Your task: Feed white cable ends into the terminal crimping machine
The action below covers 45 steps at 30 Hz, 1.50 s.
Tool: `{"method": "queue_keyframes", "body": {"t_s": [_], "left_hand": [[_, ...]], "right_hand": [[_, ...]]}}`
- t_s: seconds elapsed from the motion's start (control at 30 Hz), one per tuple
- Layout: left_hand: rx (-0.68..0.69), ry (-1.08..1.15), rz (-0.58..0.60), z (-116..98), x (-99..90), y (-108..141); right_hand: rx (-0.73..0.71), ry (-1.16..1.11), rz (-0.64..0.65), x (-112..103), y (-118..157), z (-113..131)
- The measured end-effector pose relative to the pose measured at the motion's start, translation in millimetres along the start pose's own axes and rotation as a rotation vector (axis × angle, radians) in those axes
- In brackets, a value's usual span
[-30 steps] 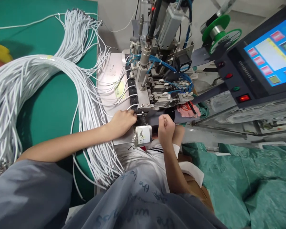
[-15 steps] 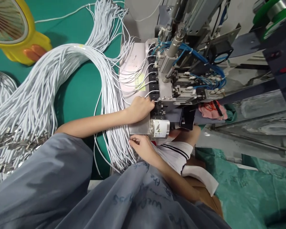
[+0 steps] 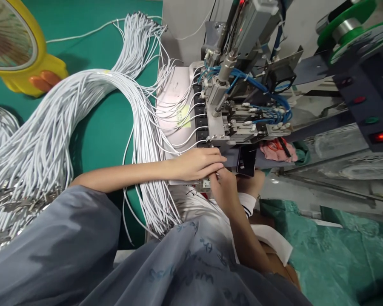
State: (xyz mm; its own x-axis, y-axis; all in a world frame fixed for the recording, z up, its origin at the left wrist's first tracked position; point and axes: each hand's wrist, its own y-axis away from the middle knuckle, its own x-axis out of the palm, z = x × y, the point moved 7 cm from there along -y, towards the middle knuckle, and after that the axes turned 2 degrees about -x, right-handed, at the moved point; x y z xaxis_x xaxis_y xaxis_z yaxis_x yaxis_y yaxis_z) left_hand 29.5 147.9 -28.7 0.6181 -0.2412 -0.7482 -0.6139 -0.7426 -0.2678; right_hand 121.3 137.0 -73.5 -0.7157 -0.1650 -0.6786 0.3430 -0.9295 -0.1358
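My left hand [image 3: 201,164] reaches across the bundle of white cables [image 3: 147,148] to the near end of the machine's row of black blocks [image 3: 201,123]. Its fingers are stretched out, with the tips touching my right hand [image 3: 224,187]. The right hand is closed, thumb and fingers pinched together at the left fingertips; whatever lies between them is too small or hidden to name. Several single white cables run from the bundle over a pale plate [image 3: 172,85] into the black blocks, under the clamping machine [image 3: 218,114] with its blue air hoses.
A black phone [image 3: 246,161] lies beside the machine, near a pink cloth [image 3: 277,151]. A yellow fan [image 3: 22,72] stands on the green mat [image 3: 95,123]. At the right are a control box [image 3: 370,97] with a lit red display and green sheeting [image 3: 338,246].
My left hand has shifted right and nearer to me, off the black blocks. The right hand has moved up and right to meet it. The view has shifted slightly.
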Motion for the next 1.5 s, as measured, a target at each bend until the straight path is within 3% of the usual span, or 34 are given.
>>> {"method": "queue_keyframes", "body": {"t_s": [0.1,0.27,0.47,0.57,0.7,0.9,1.03,1.23,1.37,1.5], "left_hand": [[-0.062,0.033,-0.025,6.1,-4.2,-1.0],[-0.118,0.064,-0.034,14.9,-6.5,-4.0],[-0.141,0.079,-0.160,24.9,-12.0,-5.3],[-0.157,0.106,-0.226,27.6,-14.5,-3.9],[-0.114,0.151,-0.200,27.6,-10.8,-5.1],[-0.071,0.162,-0.224,29.2,-9.5,-5.0],[-0.067,0.154,-0.248,29.1,-8.6,-3.7],[-0.124,0.237,-0.287,31.7,-9.8,-2.6],[-0.028,-0.022,-0.252,26.5,-6.9,-1.3],[0.063,-0.400,-0.172,21.1,2.0,1.1]], "right_hand": [[0.108,-0.252,-0.024,-5.9,-9.2,-11.0],[0.267,-0.694,-0.176,-16.9,-20.9,-28.2],[0.310,-1.022,-0.168,-7.0,-28.8,-32.5],[0.266,-0.916,-0.235,-6.3,-29.0,-32.4],[0.146,-0.769,-0.303,-11.2,-29.8,-30.1],[0.041,-0.615,-0.212,-28.8,-35.5,-24.0],[0.061,-0.542,-0.125,-31.5,-37.8,-24.5],[0.077,-0.645,-0.318,-16.5,-29.2,-25.0],[-0.008,-0.324,-0.401,-29.2,-26.1,-12.9],[-0.087,-0.208,-0.185,-32.6,-34.0,-7.3]]}}
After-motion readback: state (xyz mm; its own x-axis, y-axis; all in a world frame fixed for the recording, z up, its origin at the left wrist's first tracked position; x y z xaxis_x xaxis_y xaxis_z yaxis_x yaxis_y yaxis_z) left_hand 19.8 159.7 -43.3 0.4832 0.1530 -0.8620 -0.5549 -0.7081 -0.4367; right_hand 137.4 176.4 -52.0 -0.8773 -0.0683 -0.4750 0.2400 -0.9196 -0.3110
